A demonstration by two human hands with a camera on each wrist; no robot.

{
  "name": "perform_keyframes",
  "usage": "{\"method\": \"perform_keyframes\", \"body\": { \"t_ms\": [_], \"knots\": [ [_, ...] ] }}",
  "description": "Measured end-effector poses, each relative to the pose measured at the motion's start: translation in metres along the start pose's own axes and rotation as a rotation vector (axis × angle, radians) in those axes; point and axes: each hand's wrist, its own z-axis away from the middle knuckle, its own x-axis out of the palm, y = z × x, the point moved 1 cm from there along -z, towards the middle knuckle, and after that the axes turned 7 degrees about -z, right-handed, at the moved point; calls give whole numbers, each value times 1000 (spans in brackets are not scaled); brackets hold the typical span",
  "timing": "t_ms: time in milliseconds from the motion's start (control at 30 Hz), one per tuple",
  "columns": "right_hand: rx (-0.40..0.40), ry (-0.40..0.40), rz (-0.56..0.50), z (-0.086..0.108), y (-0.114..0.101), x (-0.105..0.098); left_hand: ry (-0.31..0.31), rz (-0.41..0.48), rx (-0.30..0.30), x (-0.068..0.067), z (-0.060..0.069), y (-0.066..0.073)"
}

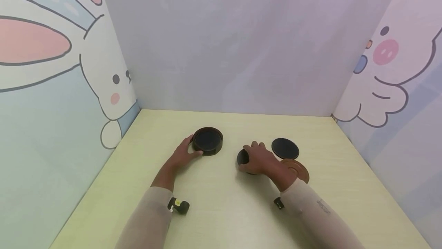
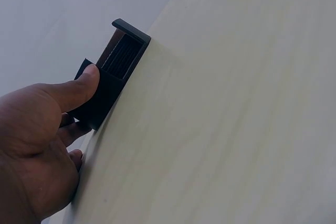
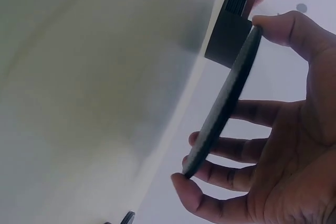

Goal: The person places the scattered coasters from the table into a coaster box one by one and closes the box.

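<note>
My left hand [image 1: 182, 154] holds the side of a round, dark coaster holder [image 1: 208, 150], thumb at the near side and fingers around the left. Through the gap in the holder's wall [image 2: 107, 94], a stack of thin coasters [image 2: 122, 56] shows in the left wrist view. To the right, my right hand [image 1: 259, 159] grips a round black coaster [image 3: 227, 100] by its edge between thumb and fingers. That coaster is tilted and raised off the table in the right wrist view; in the head view the hand covers much of it.
Beyond my right hand another black coaster [image 1: 285, 148] lies flat on the pale table [image 1: 214, 210]. A brown round piece with ring grooves [image 1: 299, 170] lies nearer, partly behind my right wrist. A grey back wall [image 1: 235, 49] and cartoon-printed side walls enclose the table.
</note>
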Motion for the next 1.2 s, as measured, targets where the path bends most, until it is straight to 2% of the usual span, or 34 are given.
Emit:
{"method": "perform_keyframes", "body": {
  "t_ms": [800, 1200],
  "knots": [
    [-26, 116, -16, -23, -26, 3, -1, -4, 13, 0, 1, 0],
    [-48, 159, 7, -39, -37, 9, -1, 3, -13, 0, 1, 1]
  ]
}}
